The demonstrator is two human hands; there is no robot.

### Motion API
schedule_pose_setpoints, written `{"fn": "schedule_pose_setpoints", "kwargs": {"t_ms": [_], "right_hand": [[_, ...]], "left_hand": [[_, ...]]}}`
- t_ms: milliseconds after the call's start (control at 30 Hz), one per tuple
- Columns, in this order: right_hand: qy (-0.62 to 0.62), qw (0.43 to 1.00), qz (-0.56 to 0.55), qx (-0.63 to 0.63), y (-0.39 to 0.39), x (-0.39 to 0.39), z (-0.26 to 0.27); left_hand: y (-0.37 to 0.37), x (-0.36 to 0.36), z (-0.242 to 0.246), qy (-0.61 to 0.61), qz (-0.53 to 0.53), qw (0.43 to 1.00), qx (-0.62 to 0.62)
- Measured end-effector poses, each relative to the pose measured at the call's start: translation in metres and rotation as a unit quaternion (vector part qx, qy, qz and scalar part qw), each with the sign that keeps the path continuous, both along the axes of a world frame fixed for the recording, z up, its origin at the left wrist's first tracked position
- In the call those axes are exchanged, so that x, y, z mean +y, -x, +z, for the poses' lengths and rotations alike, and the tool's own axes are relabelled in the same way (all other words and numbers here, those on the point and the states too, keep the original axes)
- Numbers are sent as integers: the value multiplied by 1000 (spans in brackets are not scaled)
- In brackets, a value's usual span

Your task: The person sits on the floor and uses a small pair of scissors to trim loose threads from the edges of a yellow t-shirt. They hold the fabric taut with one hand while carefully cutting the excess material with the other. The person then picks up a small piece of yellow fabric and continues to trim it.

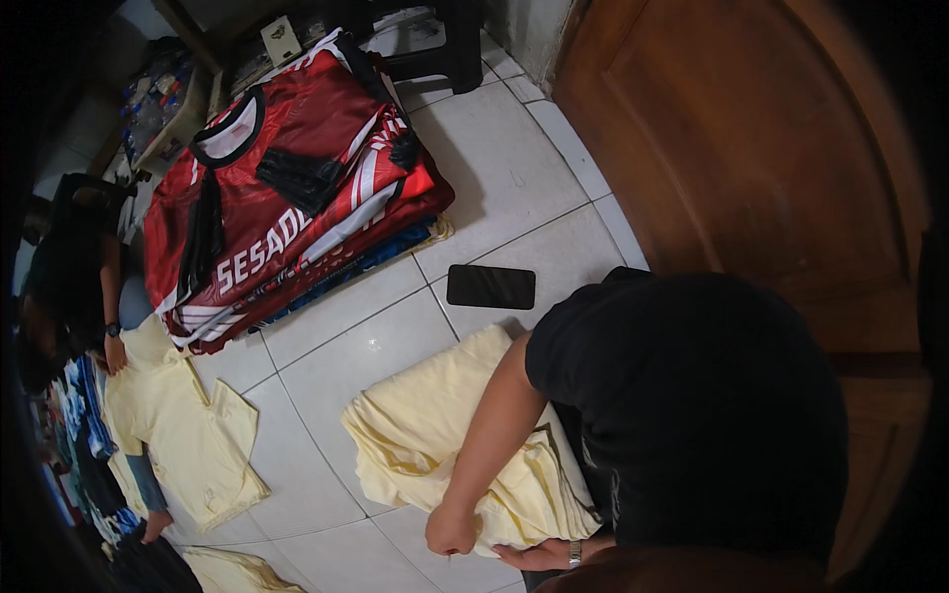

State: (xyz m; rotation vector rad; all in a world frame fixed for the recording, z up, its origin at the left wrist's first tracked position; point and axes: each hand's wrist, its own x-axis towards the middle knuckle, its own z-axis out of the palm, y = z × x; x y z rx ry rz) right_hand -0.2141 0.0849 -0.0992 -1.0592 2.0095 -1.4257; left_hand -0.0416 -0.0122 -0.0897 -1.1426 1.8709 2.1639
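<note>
A folded pile of pale yellow fabric [437, 400], apparently shirts, lies on the tiled floor against my knees. My right hand [452, 529] is a fist at the pile's lower edge. A small thin tip shows below its fingers, but I cannot make out what it is. Beside it, my left hand [537, 554], with a metal-band watch [574, 553] on the wrist, holds the same edge from underneath. Part of the left thumb and palm is hidden by the cloth.
A tall stack of red jerseys [296, 193] stands ahead. Nearby lies a black smartphone [491, 287]. At left, another person [74, 259] handles a spread yellow T-shirt [185, 437]. A wooden door [741, 148], plastic stool [463, 52] and bin of bottles [167, 137] stand around.
</note>
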Motion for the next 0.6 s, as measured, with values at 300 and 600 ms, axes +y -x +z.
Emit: {"fn": "schedule_pose_setpoints", "kwargs": {"t_ms": [300, 600], "right_hand": [[54, 998, 20, 39, -1, 8, 15], [173, 984, 9, 42, -7, 35, 29]], "left_hand": [[65, 41, 4, -6, -74, 997, -1], [103, 79, 7, -15, -117, 993, 17]]}}
